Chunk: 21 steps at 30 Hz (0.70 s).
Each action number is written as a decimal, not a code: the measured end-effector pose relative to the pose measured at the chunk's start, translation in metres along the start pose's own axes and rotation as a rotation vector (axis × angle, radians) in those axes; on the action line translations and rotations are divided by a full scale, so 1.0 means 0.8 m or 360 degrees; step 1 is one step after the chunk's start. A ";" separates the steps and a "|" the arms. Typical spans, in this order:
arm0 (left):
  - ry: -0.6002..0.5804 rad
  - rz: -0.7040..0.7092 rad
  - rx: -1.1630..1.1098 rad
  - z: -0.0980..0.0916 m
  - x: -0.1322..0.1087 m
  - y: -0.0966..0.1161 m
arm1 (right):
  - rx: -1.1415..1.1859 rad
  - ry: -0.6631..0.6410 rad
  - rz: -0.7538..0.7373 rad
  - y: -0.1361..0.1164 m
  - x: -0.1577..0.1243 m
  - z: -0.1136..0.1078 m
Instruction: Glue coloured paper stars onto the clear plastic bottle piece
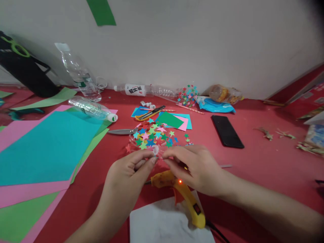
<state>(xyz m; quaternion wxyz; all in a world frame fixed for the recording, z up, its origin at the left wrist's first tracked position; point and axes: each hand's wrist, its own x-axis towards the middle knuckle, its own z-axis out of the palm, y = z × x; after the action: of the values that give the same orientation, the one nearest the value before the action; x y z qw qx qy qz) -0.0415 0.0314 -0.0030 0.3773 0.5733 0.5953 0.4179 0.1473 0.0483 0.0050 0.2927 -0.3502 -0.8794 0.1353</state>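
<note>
In the head view, my left hand (129, 175) is closed in a pinch on a small translucent whitish piece (155, 150). Just right of it, the fingertips of my right hand (194, 165) are pinched together; whatever they hold is too small and clear to name. Right behind both hands, many paper stars (151, 143) in several colours are spread, partly over a clear plastic surface. Scissors (121, 132) lie at the stars' left, their handles mostly covered. Beneath my right hand rests a yellow hot glue gun (188, 199) with its red light lit, nozzle to the left.
Coloured paper sheets (50, 148) cover the left. A utility knife (150, 113), paper pieces (170, 119) and striped straws (189, 108) lie behind the stars. A black phone (227, 131) is at right. Bottles (82, 77) line the wall; a white sheet (157, 222) lies in front.
</note>
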 end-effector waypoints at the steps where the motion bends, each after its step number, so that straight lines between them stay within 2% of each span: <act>1: 0.0000 0.0007 0.0004 0.000 0.000 0.001 | 0.0002 -0.0005 0.0003 0.001 0.000 0.000; 5: -0.0023 0.0053 0.0107 -0.002 -0.003 0.003 | 0.0019 -0.0005 0.0005 0.001 0.000 -0.001; 8: -0.0027 0.0172 0.0291 -0.004 -0.005 0.002 | 0.0013 0.0007 0.0018 0.000 -0.001 -0.002; 16: 0.0154 0.0935 0.0959 -0.012 -0.007 0.000 | -0.0034 0.0042 0.0012 0.000 -0.001 -0.002; 18: 0.0206 0.1056 0.1063 -0.014 -0.008 0.000 | -0.0035 0.0041 0.0023 0.000 -0.002 -0.002; 21: 0.0261 0.1112 0.1078 -0.018 -0.010 0.000 | -0.0036 0.0039 0.0017 0.001 -0.002 -0.002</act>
<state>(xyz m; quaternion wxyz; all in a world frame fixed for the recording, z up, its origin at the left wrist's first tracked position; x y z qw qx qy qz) -0.0544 0.0223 0.0021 -0.0412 0.7943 0.4976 0.3461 0.1493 0.0480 0.0051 0.2989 -0.3597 -0.8754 0.1225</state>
